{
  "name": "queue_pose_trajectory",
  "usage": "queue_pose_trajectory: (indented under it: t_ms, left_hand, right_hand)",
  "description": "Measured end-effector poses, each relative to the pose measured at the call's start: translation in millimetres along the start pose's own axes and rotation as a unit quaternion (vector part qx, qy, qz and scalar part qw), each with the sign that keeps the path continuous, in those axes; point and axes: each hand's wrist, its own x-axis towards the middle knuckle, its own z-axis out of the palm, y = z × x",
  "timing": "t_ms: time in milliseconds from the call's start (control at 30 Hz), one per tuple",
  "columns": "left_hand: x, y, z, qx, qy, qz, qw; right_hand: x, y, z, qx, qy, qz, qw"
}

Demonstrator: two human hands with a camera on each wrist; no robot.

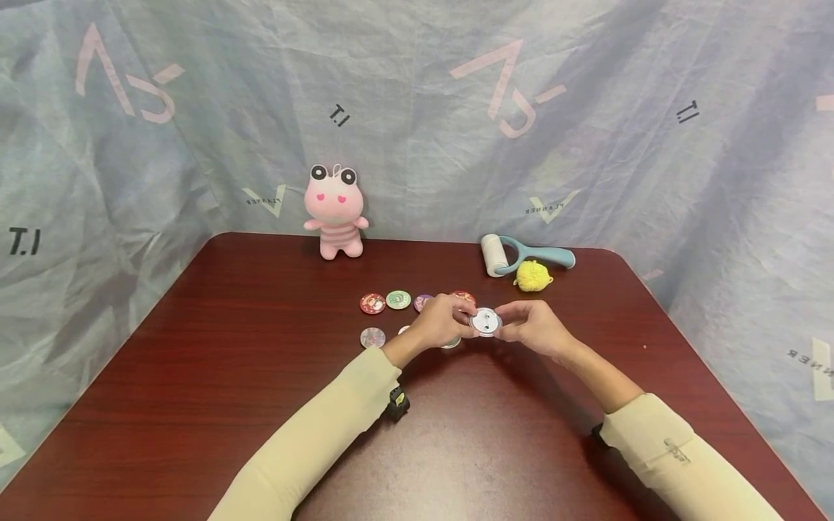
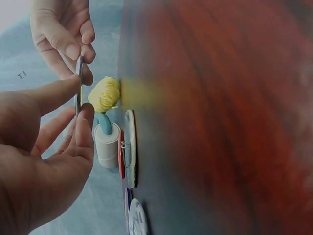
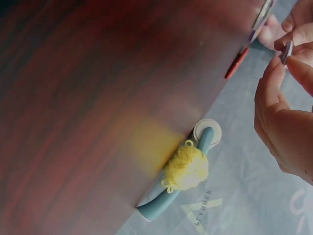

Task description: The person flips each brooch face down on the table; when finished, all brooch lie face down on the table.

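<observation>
A round pin-back button badge [image 1: 486,322] is held up over the table, its white back with the pin showing in the head view. My left hand [image 1: 441,321] pinches its left edge between thumb and fingers. On the opposite edge, the right hand [image 1: 538,329] pinches it the same way. Both wrist views show the badge [image 2: 78,85] edge-on between the fingertips. Beneath and beside the left hand lie several more badges, among them a red badge [image 1: 373,303], a green badge [image 1: 399,299] and a greyish badge [image 1: 373,337]; the hand partly covers others.
A pink plush toy [image 1: 336,213] stands against the curtain at the back of the table [image 1: 260,405]. Back right lies a lint roller [image 1: 495,256] with a blue handle, a yellow yarn ball [image 1: 533,276] just in front of it.
</observation>
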Motion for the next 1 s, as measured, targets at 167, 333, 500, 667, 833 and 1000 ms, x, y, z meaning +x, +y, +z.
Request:
queue_pose_trajectory:
  t_ms: [167, 333, 500, 667, 833, 1000]
  left_hand:
    - [4.4, -0.2, 1.3, 0.055, -0.019, -0.017, 0.9982]
    - [7.3, -2.2, 2.4, 0.083, -0.036, -0.034, 0.9953]
    - [9.5, -3.8, 3.1, 0.11, -0.04, -0.019, 0.9929]
    - [11.7, -3.0, 4.9, 0.17, -0.044, -0.009, 0.9844]
    - [13.9, -2.1, 7.7, 0.224, -0.052, -0.008, 0.9733]
    - [14.9, -0.9, 8.8, 0.249, -0.062, -0.013, 0.9664]
  right_hand:
    - [4.7, 6, 2, -0.013, -0.013, 0.003, 0.9998]
    - [8.5, 9, 4, -0.007, -0.033, 0.01, 0.9994]
    - [11.1, 10, 5, -0.012, -0.04, 0.01, 0.9991]
    - [14.5, 11, 7, -0.047, -0.034, 0.0, 0.9983]
    - [17.2, 12, 8, -0.087, -0.032, -0.005, 0.9957]
    - [18.5, 15, 9, -0.116, -0.037, -0.023, 0.9922]
